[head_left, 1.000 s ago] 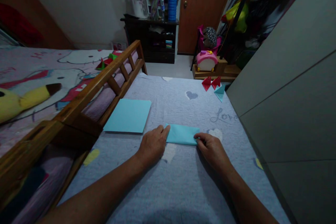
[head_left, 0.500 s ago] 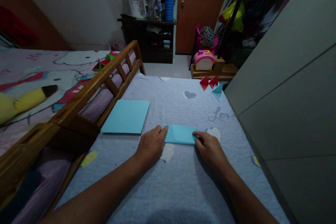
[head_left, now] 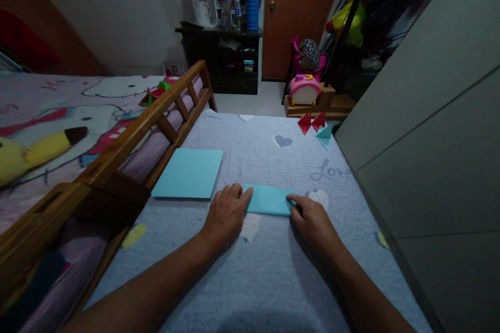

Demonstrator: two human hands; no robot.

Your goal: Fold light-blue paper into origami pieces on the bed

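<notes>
A light-blue sheet of paper (head_left: 270, 201), folded into a flat rectangle, lies on the bedsheet in front of me. At its left end my left hand (head_left: 228, 210) is closed, thumb on top of the paper and the other fingers bent at the edge. My right hand (head_left: 310, 216) pinches the right end between thumb and index finger. To the left lies a stack of square light-blue paper (head_left: 189, 173). Far right on the bed stand two red folded paper pieces (head_left: 311, 122) beside a light-blue folded paper piece (head_left: 324, 137).
A wooden bed rail (head_left: 156, 114) runs along the left, with another bed and a yellow plush toy (head_left: 42, 153) beyond it. A pale cabinet (head_left: 437, 140) borders the right side. A dark shelf unit (head_left: 221, 57) and a pink toy case (head_left: 304, 89) stand past the bed's far edge.
My left thumb has slid slightly to the right along the folded paper. My right hand and the paper stay nearly where they were.
</notes>
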